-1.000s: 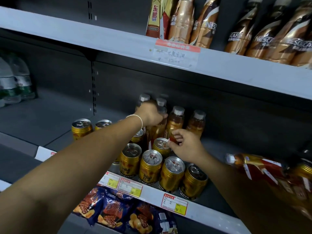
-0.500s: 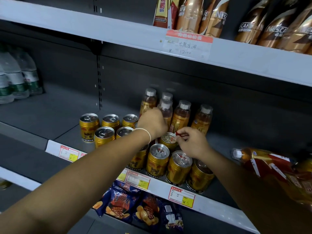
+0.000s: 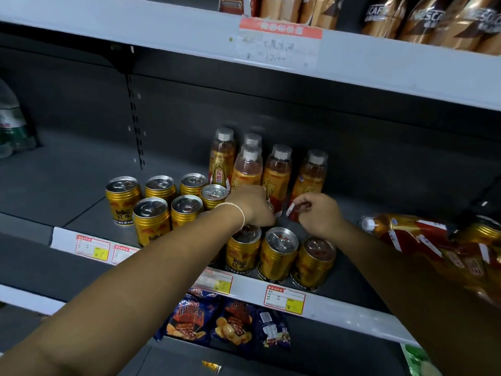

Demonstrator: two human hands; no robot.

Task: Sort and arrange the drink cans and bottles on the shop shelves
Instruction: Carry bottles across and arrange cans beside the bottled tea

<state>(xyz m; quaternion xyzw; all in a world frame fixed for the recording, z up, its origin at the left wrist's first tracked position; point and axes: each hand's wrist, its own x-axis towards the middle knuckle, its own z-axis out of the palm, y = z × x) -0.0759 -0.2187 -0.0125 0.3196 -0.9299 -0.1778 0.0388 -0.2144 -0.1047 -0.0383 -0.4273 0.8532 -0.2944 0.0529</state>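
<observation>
Several gold energy-drink cans stand on the grey shelf [image 3: 81, 169]: one cluster at the left [image 3: 151, 221] and a front row [image 3: 279, 253] by the shelf edge. Behind them stand amber bottles with silver caps [image 3: 276, 169]. My left hand [image 3: 252, 204] reaches over the cans with its fingers curled down on the top of a can that it mostly hides. My right hand [image 3: 317, 215] pinches the red-and-white label low on the rightmost bottle [image 3: 311, 172].
A similar bottle [image 3: 401, 229] lies on its side at the right, with more behind it. Coffee bottles [image 3: 433, 20] fill the upper shelf. Crisp bags [image 3: 233, 318] lie on the shelf below. Water bottles [image 3: 10, 123] stand at the far left. Price tags [image 3: 284, 298] line the shelf edge.
My left hand has come down from the bottle caps onto a can in the middle of the group. My right hand has shifted slightly right, still pinching the bottle's label.
</observation>
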